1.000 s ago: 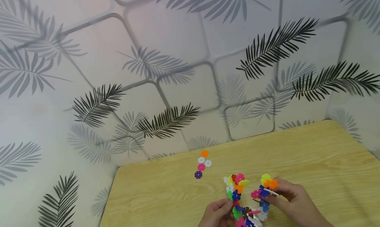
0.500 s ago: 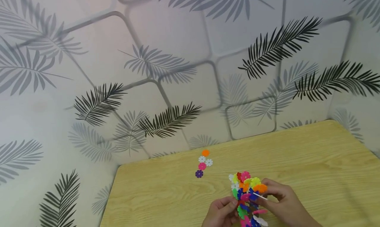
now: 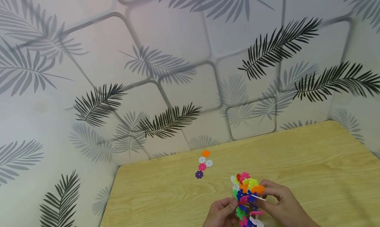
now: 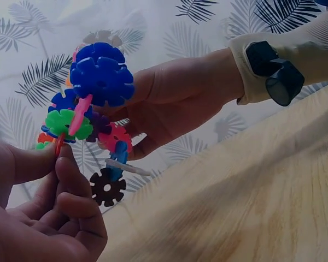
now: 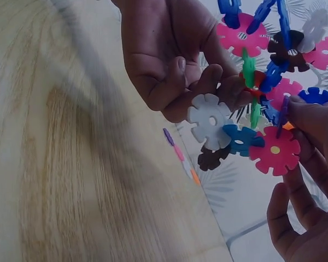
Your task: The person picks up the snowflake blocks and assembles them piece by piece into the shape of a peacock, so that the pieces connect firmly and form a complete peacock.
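A chain of colourful plastic snowflake discs (image 3: 241, 194), slotted into one another, is held up between both hands above the table. My left hand (image 3: 221, 212) pinches a red disc (image 4: 59, 145) at the chain's left side between thumb and fingers. On the other side my right hand (image 3: 282, 200) grips the other end, its thumb against a purple disc (image 5: 283, 115) beside a pink disc (image 5: 275, 151). A white disc (image 5: 209, 121), a teal disc (image 5: 241, 141) and a dark brown disc (image 4: 108, 186) hang off the chain. The right fingertips are partly hidden behind discs in the head view.
Several loose discs lie on the wooden table (image 3: 154, 187) toward the wall: orange (image 3: 205, 153), white (image 3: 209, 163), pink (image 3: 202, 167) and purple (image 3: 199, 174). A leaf-patterned wall (image 3: 178, 88) stands behind the table's far edge.
My right hand has moved left, bringing its end of the chain up against the part in my left hand. The gap between both sides has closed in the head view.
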`<state>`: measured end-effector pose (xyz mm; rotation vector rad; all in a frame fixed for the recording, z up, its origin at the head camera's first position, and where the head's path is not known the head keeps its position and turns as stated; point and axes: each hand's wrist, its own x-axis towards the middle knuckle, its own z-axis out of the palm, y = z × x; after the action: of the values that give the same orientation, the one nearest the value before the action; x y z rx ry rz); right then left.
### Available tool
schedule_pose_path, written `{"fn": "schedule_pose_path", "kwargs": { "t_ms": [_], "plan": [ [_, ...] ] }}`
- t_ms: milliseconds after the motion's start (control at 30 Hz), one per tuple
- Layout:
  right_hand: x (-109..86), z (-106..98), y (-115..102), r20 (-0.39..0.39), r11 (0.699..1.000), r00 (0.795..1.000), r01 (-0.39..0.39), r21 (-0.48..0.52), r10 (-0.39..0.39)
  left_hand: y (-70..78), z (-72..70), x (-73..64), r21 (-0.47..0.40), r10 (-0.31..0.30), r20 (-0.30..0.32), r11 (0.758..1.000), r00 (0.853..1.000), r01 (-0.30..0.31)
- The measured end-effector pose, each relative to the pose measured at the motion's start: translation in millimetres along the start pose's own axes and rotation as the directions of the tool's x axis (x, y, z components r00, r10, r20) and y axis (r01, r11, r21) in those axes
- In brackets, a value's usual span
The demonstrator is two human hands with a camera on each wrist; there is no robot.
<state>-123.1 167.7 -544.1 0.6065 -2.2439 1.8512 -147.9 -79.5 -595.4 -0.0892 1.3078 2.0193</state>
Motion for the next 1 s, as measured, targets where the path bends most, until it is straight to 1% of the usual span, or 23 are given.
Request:
{"fn": "schedule_pose_path", "kwargs": {
  "t_ms": [33,67,133,167,200,267,300,333,400,467,533,567,733,833,933,1000],
  "plan": [
    [0.3,0,0,0.001,1.000,1.000,0.010,-0.013,-0.010,-1.6,-1.1,1.2,-0.013,-0.009,-0.010,1.000,1.000,0.009],
    [0.7,0,1,0.002,1.000,1.000,0.018,-0.025,-0.018,-2.9,-1.2,1.9,0.001,0.000,-0.025,1.000,1.000,0.000],
    [1.7,1,2,0.002,0.998,0.999,0.040,-0.054,-0.040,-6.5,-2.4,4.1,-0.021,0.000,-0.044,1.000,0.999,-0.001],
    [2.1,1,2,0.001,0.997,0.999,0.053,-0.064,-0.053,-8.5,-3.0,5.1,-0.037,0.006,-0.048,0.999,0.999,-0.007],
    [2.4,1,2,0.002,0.996,0.998,0.063,-0.069,-0.063,-9.7,-1.8,4.8,-0.038,0.024,-0.048,0.999,0.999,-0.026],
    [3.0,1,3,0.002,0.993,0.996,0.086,-0.082,-0.086,-7.9,5.7,0.7,-0.025,0.068,-0.057,0.997,0.996,-0.069],
    [3.3,0,3,0.002,0.992,0.995,0.096,-0.086,-0.096,-7.2,8.1,-0.9,-0.041,0.072,-0.053,0.996,0.996,-0.075],
    [3.5,0,4,0.005,0.991,0.995,0.104,-0.089,-0.104,-5.8,12.1,-3.0,-0.026,0.088,-0.060,0.996,0.994,-0.089],
    [3.7,-1,4,0.013,0.990,0.994,0.109,-0.094,-0.108,-3.0,19.3,-6.3,-0.017,0.097,-0.080,0.995,0.992,-0.098],
    [3.7,-1,5,0.017,0.989,0.995,0.102,-0.105,-0.101,-2.7,21.6,-6.5,-0.027,0.079,-0.096,0.996,0.992,-0.082],
    [3.9,-1,5,0.020,0.989,0.996,0.091,-0.115,-0.089,-4.9,19.9,-4.4,-0.053,0.049,-0.109,0.997,0.993,-0.055],
    [3.9,-1,5,0.020,0.989,0.996,0.087,-0.119,-0.085,-6.4,18.2,-3.4,-0.070,0.041,-0.103,0.996,0.994,-0.049],
    [4.1,-1,6,0.022,0.988,0.996,0.092,-0.127,-0.090,-11.6,10.4,0.6,-0.067,0.038,-0.063,0.997,0.997,-0.042],
    [4.4,-1,6,0.016,0.987,0.997,0.077,-0.139,-0.076,-7.4,11.8,-1.6,-0.048,0.052,-0.039,0.997,0.998,-0.054],
    [5.0,-1,6,0.005,0.987,0.998,0.060,-0.151,-0.060,0.4,18.0,-5.9,-0.025,0.084,-0.040,0.996,0.996,-0.085],
    [5.4,-1,6,-0.001,0.985,0.998,0.056,-0.163,-0.057,7.4,25.6,-10.1,0.035,0.108,-0.082,0.994,0.991,-0.105]
  ]
}}
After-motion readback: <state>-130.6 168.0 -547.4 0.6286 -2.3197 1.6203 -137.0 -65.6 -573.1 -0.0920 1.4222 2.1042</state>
